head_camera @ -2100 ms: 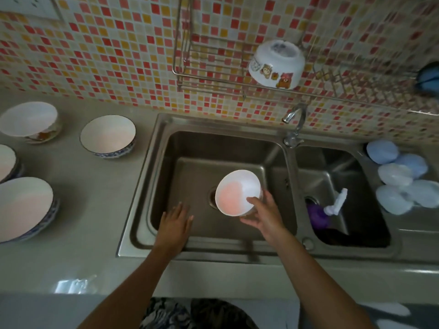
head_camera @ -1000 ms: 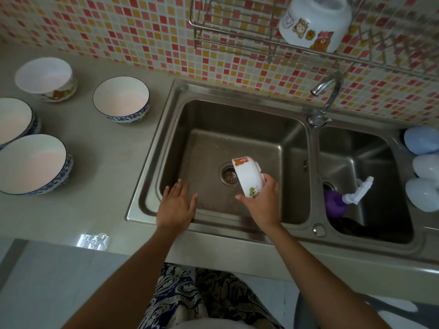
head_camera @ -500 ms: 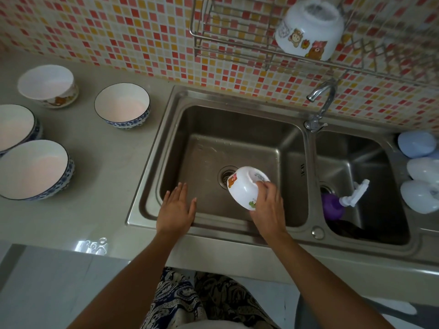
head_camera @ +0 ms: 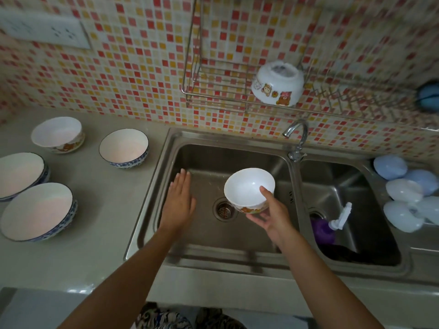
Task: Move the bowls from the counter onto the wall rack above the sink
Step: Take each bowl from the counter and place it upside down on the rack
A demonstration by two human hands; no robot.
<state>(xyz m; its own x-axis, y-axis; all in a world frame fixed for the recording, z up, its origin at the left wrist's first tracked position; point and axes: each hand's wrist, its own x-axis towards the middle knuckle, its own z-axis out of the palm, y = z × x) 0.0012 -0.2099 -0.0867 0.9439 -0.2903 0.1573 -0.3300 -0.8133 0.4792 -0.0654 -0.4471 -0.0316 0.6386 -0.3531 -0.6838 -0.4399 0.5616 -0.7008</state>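
My right hand (head_camera: 270, 217) grips a small white bowl (head_camera: 248, 187) with cartoon pictures, mouth up, over the left sink basin (head_camera: 202, 162). The thumb lies inside its rim and the fingers run under its base. My left hand (head_camera: 178, 204) hovers flat and open over the basin's left side, holding nothing. On the wire wall rack (head_camera: 213, 91) above the sink a matching cartoon bowl (head_camera: 278, 84) sits upside down. Several more bowls stand mouth up on the counter at left: a cartoon one (head_camera: 58, 135), a blue-patterned one (head_camera: 124, 148), and two larger blue-rimmed ones (head_camera: 38, 211), (head_camera: 21, 174).
A tap (head_camera: 295, 136) rises between the two basins. The right basin holds a purple spray bottle (head_camera: 330, 225). Several pale blue lids (head_camera: 406, 193) lie on the counter at far right. A blue object (head_camera: 428, 96) sits at the rack's right end. Power sockets (head_camera: 45, 32) are on the tiled wall.
My right hand has turned the bowl from tipped over to mouth up and raised it a little. My left hand has lifted off the sink's front rim and reached farther over the basin.
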